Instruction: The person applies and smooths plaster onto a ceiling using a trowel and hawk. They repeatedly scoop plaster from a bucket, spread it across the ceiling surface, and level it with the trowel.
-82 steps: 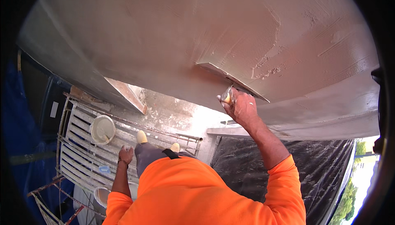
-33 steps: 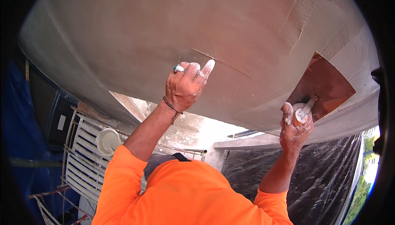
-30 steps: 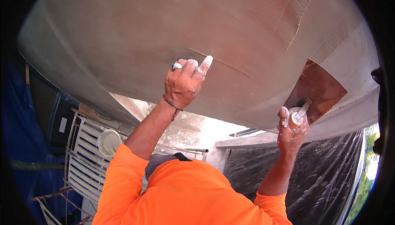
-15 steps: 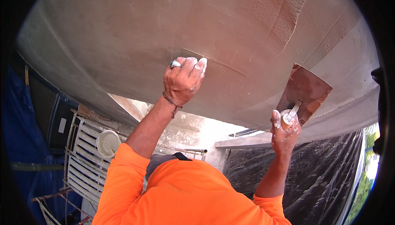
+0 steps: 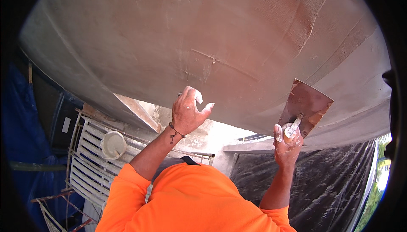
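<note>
My left hand [image 5: 188, 111], dusted pale at the fingertips, is below a short raised line of plaster [image 5: 214, 60] on the broad grey-beige curved surface [image 5: 140, 32]. Its fingers are loosely bent, the thumb stands apart, and it holds nothing that I can see. A dark cord circles the wrist. My right hand [image 5: 286, 147] grips the round handle of a steel trowel [image 5: 311, 100], whose rectangular blade is tilted beside the surface at right, below ridged, rougher plaster [image 5: 313, 24]. Whether the blade touches the surface I cannot tell.
A bucket of pale mix [image 5: 112, 141] stands on a white slatted platform [image 5: 87, 177] with metal rails at lower left. Blue sheeting [image 5: 19, 109] hangs at left, black plastic sheeting [image 5: 322, 181] at lower right. A pale ledge [image 5: 250, 147] runs below the curved surface, near a bright opening.
My left hand has dropped away from the plaster line, where fresh short smears now show, and its thumb has spread. My right hand has lowered the trowel and moved it left.
</note>
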Demonstrator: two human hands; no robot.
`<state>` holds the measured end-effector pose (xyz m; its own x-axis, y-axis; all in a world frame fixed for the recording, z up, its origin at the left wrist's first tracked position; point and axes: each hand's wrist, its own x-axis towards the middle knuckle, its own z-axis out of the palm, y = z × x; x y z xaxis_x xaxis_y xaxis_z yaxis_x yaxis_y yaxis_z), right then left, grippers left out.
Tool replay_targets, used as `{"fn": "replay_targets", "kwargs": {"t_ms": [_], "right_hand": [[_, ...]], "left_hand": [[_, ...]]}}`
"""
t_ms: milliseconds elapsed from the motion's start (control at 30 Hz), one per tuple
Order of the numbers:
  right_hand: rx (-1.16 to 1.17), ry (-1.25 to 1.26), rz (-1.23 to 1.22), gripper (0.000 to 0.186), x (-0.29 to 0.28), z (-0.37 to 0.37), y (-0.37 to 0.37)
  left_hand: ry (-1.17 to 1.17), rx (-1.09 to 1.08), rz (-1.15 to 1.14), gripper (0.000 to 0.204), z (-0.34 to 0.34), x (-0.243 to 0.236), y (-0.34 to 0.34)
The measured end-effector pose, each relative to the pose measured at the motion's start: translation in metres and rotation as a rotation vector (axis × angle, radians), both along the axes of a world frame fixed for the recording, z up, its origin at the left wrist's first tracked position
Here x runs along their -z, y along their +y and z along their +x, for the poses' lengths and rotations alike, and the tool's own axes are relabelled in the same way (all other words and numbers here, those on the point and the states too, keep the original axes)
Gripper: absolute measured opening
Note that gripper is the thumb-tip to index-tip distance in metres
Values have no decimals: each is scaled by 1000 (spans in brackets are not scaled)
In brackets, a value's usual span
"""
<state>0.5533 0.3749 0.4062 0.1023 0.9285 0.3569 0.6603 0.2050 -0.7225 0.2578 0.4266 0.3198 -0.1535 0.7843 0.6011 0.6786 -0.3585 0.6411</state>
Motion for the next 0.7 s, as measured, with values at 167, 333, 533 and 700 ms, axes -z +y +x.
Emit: {"fn": "replay_targets", "kwargs": {"t_ms": [167,333,533,700], "right_hand": [[-90,-9,4,30,9,8,3],[-52,29,-55,26,8,2,1],[-48,60,-113,28,14,-6,-4],[-50,50,-100,28,18,-7,-6]], "left_hand": [[109,-49,383,26,11,-8,18],[303,-124,561,27,14,-37,50],[357,-168,625,29,2,-37,61],[393,-141,647,31,-7,-37,67]]}}
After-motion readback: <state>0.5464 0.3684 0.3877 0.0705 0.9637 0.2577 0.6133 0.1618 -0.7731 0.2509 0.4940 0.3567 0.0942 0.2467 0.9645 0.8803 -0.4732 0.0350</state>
